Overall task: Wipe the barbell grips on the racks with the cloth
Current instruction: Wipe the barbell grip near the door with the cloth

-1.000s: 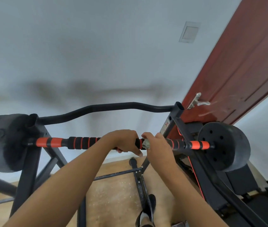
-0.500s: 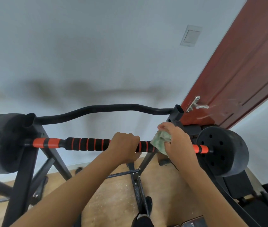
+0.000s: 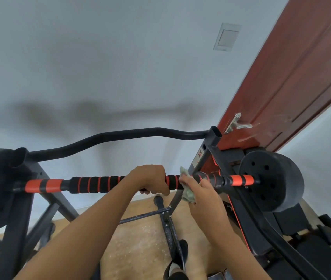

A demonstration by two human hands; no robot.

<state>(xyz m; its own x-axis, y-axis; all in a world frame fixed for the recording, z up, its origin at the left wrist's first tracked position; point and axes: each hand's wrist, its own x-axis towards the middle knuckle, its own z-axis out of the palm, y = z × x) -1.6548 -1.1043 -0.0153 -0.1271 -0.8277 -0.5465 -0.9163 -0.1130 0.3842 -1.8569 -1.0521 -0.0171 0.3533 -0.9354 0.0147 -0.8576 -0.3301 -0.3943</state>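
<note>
A barbell point(image 3: 91, 183) with black-and-orange foam grips lies across a dark metal rack point(image 3: 211, 150), a black weight plate point(image 3: 269, 180) on each end. My left hand point(image 3: 150, 178) grips the bar near its middle, fingers curled round it. Just to its right, my right hand point(image 3: 201, 190) holds a pale green cloth point(image 3: 187, 194) wrapped against the bar beside the rack's right upright. The cloth shows above and below my fingers.
A curved black bar point(image 3: 120, 136) joins the rack's two uprights behind the barbell. A red-brown door point(image 3: 294, 77) with a metal handle point(image 3: 236, 125) stands at the right. Black bench parts point(image 3: 302, 249) fill the lower right. Wooden floor point(image 3: 140, 239) lies below.
My right hand with the cloth came down from above the bar and now wraps the cloth round it. My left hand kept its grip in the same place.
</note>
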